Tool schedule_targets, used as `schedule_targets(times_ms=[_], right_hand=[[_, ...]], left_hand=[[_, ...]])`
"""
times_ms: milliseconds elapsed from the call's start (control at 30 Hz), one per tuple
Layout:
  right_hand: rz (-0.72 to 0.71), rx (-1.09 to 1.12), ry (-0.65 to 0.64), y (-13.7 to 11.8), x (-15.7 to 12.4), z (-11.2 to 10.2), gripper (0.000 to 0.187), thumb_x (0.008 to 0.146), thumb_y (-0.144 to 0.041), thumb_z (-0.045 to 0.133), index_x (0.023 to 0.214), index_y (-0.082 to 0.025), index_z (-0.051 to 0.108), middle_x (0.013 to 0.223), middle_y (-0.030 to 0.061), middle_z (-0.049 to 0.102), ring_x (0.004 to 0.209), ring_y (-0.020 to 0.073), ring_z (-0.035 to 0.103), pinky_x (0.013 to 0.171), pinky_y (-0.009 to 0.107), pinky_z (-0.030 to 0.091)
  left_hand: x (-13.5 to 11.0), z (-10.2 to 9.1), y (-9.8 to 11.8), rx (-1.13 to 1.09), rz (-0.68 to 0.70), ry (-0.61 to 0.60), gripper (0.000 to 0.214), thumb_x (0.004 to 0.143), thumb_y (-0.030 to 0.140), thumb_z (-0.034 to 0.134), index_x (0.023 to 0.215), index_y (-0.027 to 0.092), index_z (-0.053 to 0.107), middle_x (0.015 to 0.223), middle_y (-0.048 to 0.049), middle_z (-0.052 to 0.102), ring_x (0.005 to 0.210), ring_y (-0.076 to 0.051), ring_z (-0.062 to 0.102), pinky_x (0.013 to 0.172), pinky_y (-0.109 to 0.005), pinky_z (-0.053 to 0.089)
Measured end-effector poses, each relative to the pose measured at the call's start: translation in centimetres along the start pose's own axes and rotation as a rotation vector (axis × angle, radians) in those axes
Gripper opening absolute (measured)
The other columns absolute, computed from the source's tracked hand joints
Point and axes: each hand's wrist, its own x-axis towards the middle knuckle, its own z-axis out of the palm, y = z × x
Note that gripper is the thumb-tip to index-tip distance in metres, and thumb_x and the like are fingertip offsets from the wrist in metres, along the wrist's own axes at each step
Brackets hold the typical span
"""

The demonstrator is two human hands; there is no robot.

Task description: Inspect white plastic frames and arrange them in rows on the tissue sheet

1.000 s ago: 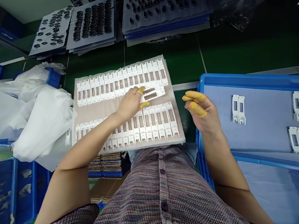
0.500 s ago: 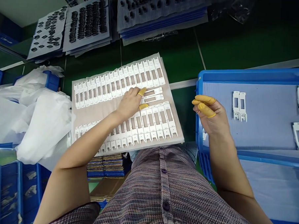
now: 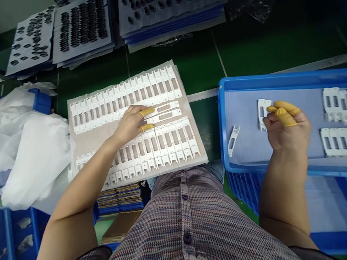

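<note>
My left hand (image 3: 132, 122), with yellow finger cots on its thumb and forefinger, reaches over a sheet-covered tray (image 3: 95, 140) of slotted white plastic plates. Its finger and thumb are apart around the near ends of two plates (image 3: 167, 115) lying lengthwise between two rows; whether it grips them I cannot tell. My right hand (image 3: 288, 123), also in yellow cots, hovers over the blue bin (image 3: 224, 124) with fingertips drawn together and nothing visible in them. It partly covers a pair of white plates (image 3: 262, 112). A single plate (image 3: 233, 141) lies tilted near the bin's left wall.
More white plates (image 3: 340, 104) stand in rows at the bin's right. Stacked sheets (image 3: 172, 24) with small dark parts are at the back. White plastic bags (image 3: 37, 158) heap at left, above blue bins (image 3: 19, 234). Flattened cardboard (image 3: 120, 198) lies below the tray.
My right hand has moved right, from the bin's left edge to the pair of plates, uncovering the single plate. The view has shifted right; my left hand stays by the two lengthwise plates.
</note>
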Motion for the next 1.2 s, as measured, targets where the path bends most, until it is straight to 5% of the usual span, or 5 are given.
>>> schedule_targets(times_ms=[267,567,733,1000,1200], right_hand=[[0.021,-0.832,0.127,1.1,7.0,-8.4,0.017,0.078,-0.011,0.067,0.094,-0.017,0.068,0.091,0.0073,0.073,0.074,0.0133,0.064,0.080,0.031,0.051],[0.185,-1.312,-0.040,5.2,8.5,-5.7,0.019,0.072,-0.015,0.073,0.090,-0.017,0.067,0.105,0.0154,0.074,0.113,0.0343,0.064,0.103,0.048,0.048],[0.223,-1.293,-0.084,3.4,9.1,-5.5,0.013,0.069,-0.014,0.070,0.082,-0.016,0.066,0.091,0.0123,0.073,0.095,0.0284,0.069,0.092,0.042,0.054],[-0.014,-0.233,-0.509,-3.8,-3.6,5.3,0.021,0.066,-0.027,0.082,0.082,-0.024,0.068,0.074,-0.0012,0.067,0.060,0.0133,0.058,0.057,0.028,0.052],[-0.085,-0.207,-0.620,-5.8,-12.1,11.8,0.019,0.079,-0.034,0.083,0.094,-0.028,0.074,0.090,0.0002,0.073,0.078,0.0185,0.068,0.072,0.036,0.059]], left_hand=[[-0.2,0.6,1.2,0.049,-0.073,0.056,0.048,0.098,0.050,0.055,0.139,0.027,0.062,0.133,-0.0105,0.063,0.126,-0.035,0.056,0.112,-0.053,0.046],[-0.3,0.2,2.0,0.033,-0.019,0.204,0.054,0.091,0.053,0.059,0.130,0.017,0.071,0.123,-0.0153,0.069,0.120,-0.040,0.060,0.107,-0.058,0.049],[-1.6,-0.6,4.6,-0.282,-0.038,0.337,0.036,0.089,0.043,0.070,0.121,0.027,0.073,0.118,-0.0064,0.071,0.113,-0.031,0.068,0.106,-0.053,0.054],[-0.4,3.3,15.8,-1.052,0.055,-0.113,0.085,0.089,0.048,0.076,0.161,0.036,0.032,0.164,-0.0122,0.044,0.149,-0.031,0.047,0.123,-0.056,0.041],[0.8,6.3,19.8,-1.448,-0.032,0.122,0.069,0.089,0.044,0.078,0.151,0.028,0.051,0.159,-0.0114,0.051,0.149,-0.032,0.046,0.129,-0.056,0.032]])
